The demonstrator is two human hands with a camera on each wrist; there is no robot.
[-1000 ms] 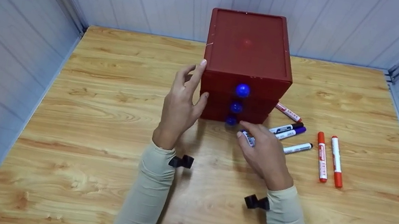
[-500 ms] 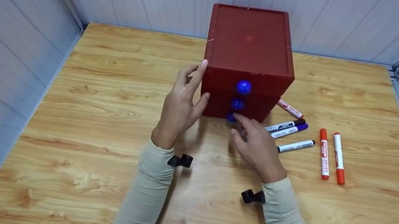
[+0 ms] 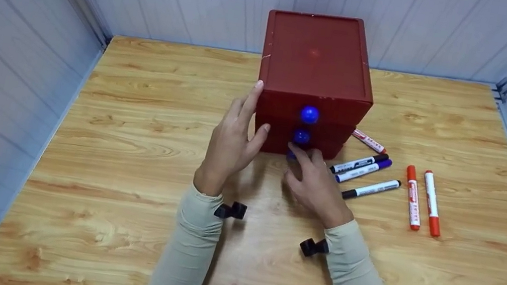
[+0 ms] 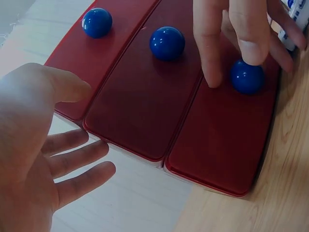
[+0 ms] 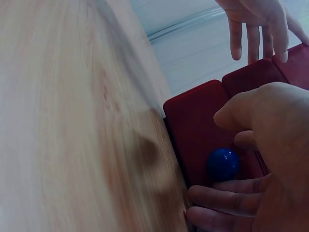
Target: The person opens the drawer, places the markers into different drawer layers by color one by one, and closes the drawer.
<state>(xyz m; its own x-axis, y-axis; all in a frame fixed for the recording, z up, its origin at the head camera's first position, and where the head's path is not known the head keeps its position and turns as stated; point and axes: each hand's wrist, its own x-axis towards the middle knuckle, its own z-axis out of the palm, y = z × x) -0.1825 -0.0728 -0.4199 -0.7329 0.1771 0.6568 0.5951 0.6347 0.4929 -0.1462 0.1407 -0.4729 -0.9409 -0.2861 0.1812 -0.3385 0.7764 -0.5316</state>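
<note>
A red drawer cabinet (image 3: 315, 66) has three stacked drawers, each with a round blue knob. My left hand (image 3: 230, 144) is at the cabinet's left front edge, its fingers extended and holding nothing; one fingertip lies right at the top corner. My right hand (image 3: 315, 184) reaches to the lowest drawer, its fingers spread about the bottom knob (image 4: 247, 77). In the right wrist view, the thumb stands apart from this knob while other fingers lie close beside it. The middle knob (image 3: 301, 136) and top knob (image 3: 309, 114) are untouched. The head view shows the bottom knob mostly hidden.
Right of the cabinet lie a black-capped marker (image 3: 359, 163), a purple-capped marker (image 3: 364, 171) and another dark-capped marker (image 3: 371, 189). Two red markers lie farther right, and a red-and-white marker (image 3: 369, 141) sits against the cabinet's side. Panelled walls enclose the wooden table (image 3: 132, 144).
My right hand has moved left from the markers to the lowest knob, uncovering the markers' near ends. My left hand has stayed by the cabinet's edge. The drawers look the same.
</note>
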